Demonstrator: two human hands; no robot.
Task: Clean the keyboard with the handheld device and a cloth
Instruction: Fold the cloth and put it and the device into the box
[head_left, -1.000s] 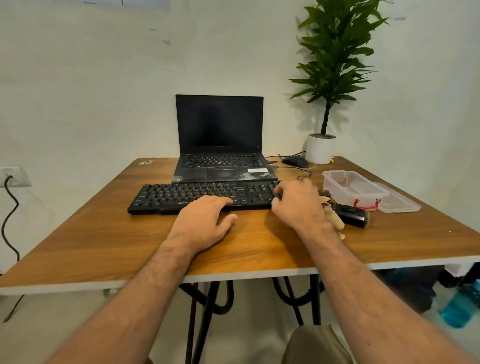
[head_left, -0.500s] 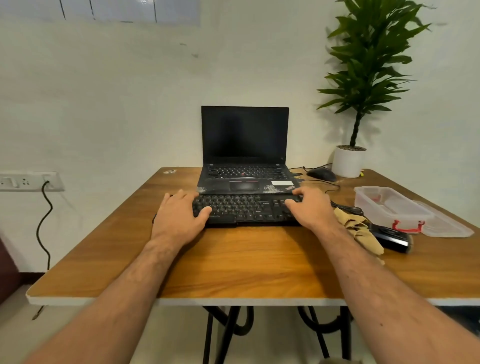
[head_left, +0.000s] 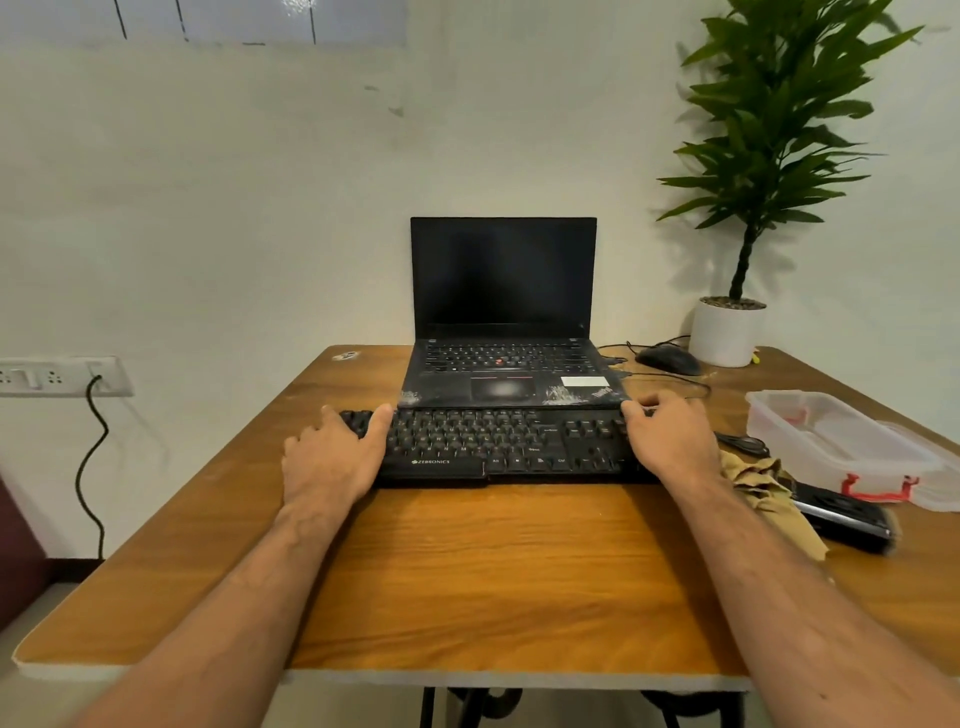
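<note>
— What differs from half a second ago?

— Little. The left hand (head_left: 332, 457) still grips the left end of the black rectangular plastic keyboard (head_left: 498, 447), and the right hand (head_left: 667, 441) still grips the right end. The view has shifted a touch, so the laptop and plant sit lower right of where they were.

— And the fingers?

— On the left, the thumb lies across the keys and the fingers (head_left: 332, 415) curl over the far edge. On the right, the fingers (head_left: 649, 402) curl round the back corner.

— How does the keyboard lie?

— Flat at mid-frame, its long axis running left to right across the picture, lettering readable from the near side, its far edge touching the front lip of the open black laptop (head_left: 504, 338).

— The surface?

— A brown wood-grain counter (head_left: 493, 571) with a pale edge. At right lie a crumpled tan cloth (head_left: 769, 493), a black handheld device (head_left: 841, 517) just beside it, and a clear plastic box with red clips (head_left: 831, 441). Farther back sit a black mouse (head_left: 667, 359) and a green plant in a white pot (head_left: 727, 332).

— The room?

— A white wall, with a socket strip (head_left: 57, 376) and a black cable at left.
</note>
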